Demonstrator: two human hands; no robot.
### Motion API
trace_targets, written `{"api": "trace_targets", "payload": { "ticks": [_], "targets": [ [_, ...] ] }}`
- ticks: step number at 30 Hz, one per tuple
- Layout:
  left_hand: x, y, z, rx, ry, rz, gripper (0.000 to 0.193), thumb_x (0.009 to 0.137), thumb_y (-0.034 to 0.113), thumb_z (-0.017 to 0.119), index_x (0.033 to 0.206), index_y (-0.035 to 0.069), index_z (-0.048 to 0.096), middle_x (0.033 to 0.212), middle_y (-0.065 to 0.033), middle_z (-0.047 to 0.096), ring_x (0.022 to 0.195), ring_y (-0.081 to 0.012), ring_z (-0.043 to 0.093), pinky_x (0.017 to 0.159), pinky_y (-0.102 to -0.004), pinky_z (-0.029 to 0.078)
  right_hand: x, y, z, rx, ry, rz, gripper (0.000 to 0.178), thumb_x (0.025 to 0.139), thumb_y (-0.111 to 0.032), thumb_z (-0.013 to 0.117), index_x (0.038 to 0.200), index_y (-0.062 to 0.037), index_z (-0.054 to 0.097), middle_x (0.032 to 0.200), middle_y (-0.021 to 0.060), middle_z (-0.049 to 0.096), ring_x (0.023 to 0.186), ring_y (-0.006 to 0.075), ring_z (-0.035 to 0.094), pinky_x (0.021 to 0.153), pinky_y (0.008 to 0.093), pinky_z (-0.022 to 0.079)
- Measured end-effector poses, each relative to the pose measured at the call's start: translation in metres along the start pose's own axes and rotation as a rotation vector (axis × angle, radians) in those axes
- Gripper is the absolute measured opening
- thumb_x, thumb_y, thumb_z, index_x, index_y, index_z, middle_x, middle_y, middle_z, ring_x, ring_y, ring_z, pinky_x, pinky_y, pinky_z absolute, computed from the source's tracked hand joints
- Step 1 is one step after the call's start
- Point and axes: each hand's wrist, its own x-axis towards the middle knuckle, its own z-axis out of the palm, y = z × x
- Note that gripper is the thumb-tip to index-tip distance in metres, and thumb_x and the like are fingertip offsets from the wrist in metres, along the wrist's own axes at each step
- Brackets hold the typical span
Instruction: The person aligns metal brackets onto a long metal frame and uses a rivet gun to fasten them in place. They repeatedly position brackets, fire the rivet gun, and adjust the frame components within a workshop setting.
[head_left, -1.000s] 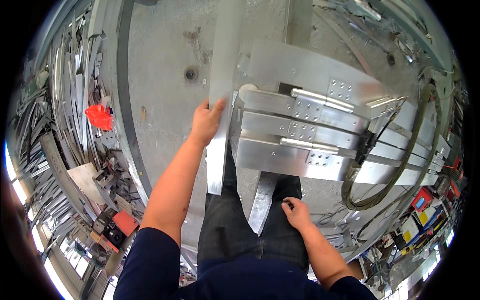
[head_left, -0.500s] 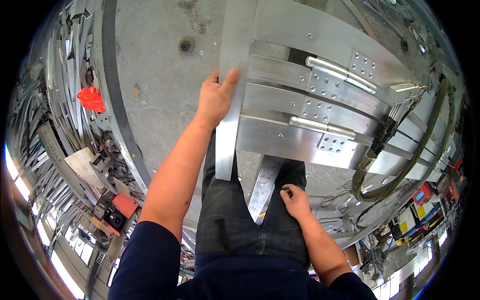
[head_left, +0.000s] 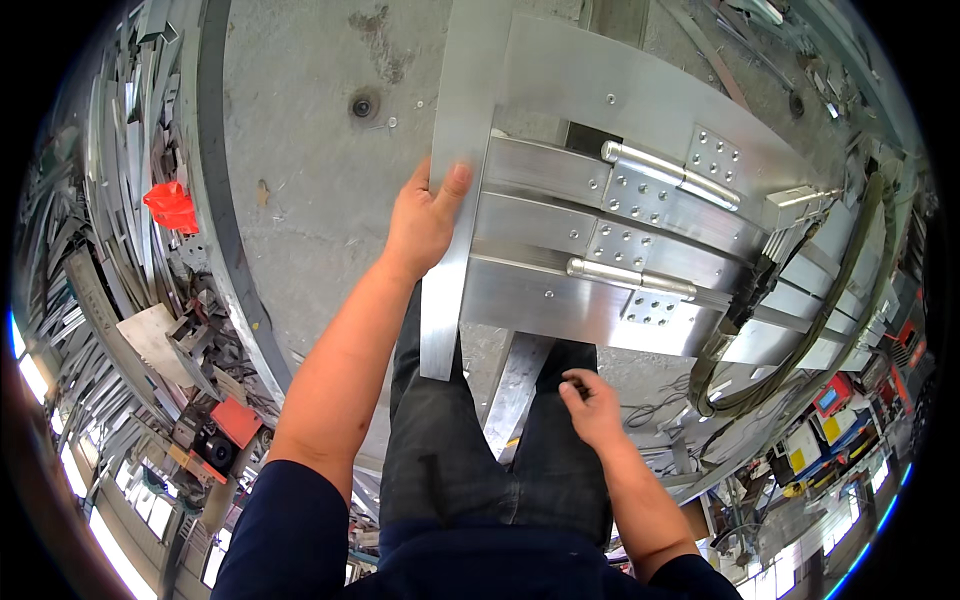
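Before me a long flat metal bar (head_left: 445, 310) runs lengthwise along the left ends of several brushed-metal plates (head_left: 525, 297). My left hand (head_left: 420, 220) is closed on the bar's left edge, thumb on top and the fingers mostly hidden beneath. Two cylindrical hinges (head_left: 650, 170) with riveted leaves join the plates. My right hand (head_left: 592, 405) hangs over my right thigh, apart from the metalwork. Its fingers are curled, and what they may hold is hidden.
Thick cables (head_left: 835, 310) loop around a metal clamp-like fitting at the plates' right end. Piles of metal offcuts (head_left: 140, 180) and a red plastic bag (head_left: 170, 207) lie left, beyond a steel rail (head_left: 225, 210). A steel beam (head_left: 512, 390) stands between my legs.
The whole view has shifted a little, so the plates and bar sit lower and slightly left. My left hand keeps its grip on the bar; my right hand stays over the thigh.
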Motion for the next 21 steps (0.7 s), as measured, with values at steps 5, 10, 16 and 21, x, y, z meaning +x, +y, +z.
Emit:
{"api": "trace_targets", "payload": {
  "ticks": [5, 10, 16, 21],
  "targets": [
    [0.001, -0.006, -0.002, -0.039, -0.021, 0.015, 0.071, 0.097, 0.055, 0.064, 0.142, 0.001, 0.054, 0.132, -0.0119, 0.065, 0.122, -0.0196, 0.057, 0.104, -0.0324, 0.044, 0.036, -0.088, -0.053, -0.171, 0.202, -0.405, 0.023, 0.085, -0.007, 0.074, 0.107, -0.0018, 0.068, 0.088, 0.0098, 0.068, 0.079, 0.0225, 0.065, 0.075, 0.0335, 0.053],
    [0.003, -0.004, 0.000, -0.120, -0.060, 0.054, 0.065, 0.099, 0.050, 0.063, 0.142, 0.003, 0.052, 0.130, -0.0080, 0.064, 0.119, -0.0157, 0.055, 0.102, -0.0300, 0.043, 0.076, -0.147, -0.075, -0.291, 0.294, -0.594, 0.027, 0.080, -0.007, 0.078, 0.105, -0.0024, 0.068, 0.092, 0.0095, 0.068, 0.087, 0.0250, 0.065, 0.079, 0.0352, 0.052],
    [0.002, 0.001, -0.005, -0.143, -0.095, 0.032, 0.062, 0.101, 0.044, 0.063, 0.145, 0.003, 0.050, 0.130, -0.0090, 0.064, 0.118, -0.0165, 0.056, 0.103, -0.0311, 0.043, 0.089, -0.163, -0.067, -0.416, 0.290, -0.649, 0.034, 0.078, -0.011, 0.081, 0.109, -0.0034, 0.069, 0.099, 0.0096, 0.069, 0.096, 0.0278, 0.064, 0.084, 0.0388, 0.051],
    [0.001, 0.005, -0.002, -0.147, -0.101, 0.040, 0.063, 0.101, 0.042, 0.063, 0.148, 0.002, 0.046, 0.131, -0.0110, 0.064, 0.120, -0.0179, 0.057, 0.104, -0.0319, 0.044, 0.119, -0.185, -0.038, -0.755, 0.300, -0.844, 0.052, 0.073, -0.015, 0.084, 0.120, -0.0041, 0.066, 0.114, 0.0085, 0.066, 0.109, 0.0295, 0.058, 0.095, 0.0430, 0.045]
  ]
}}
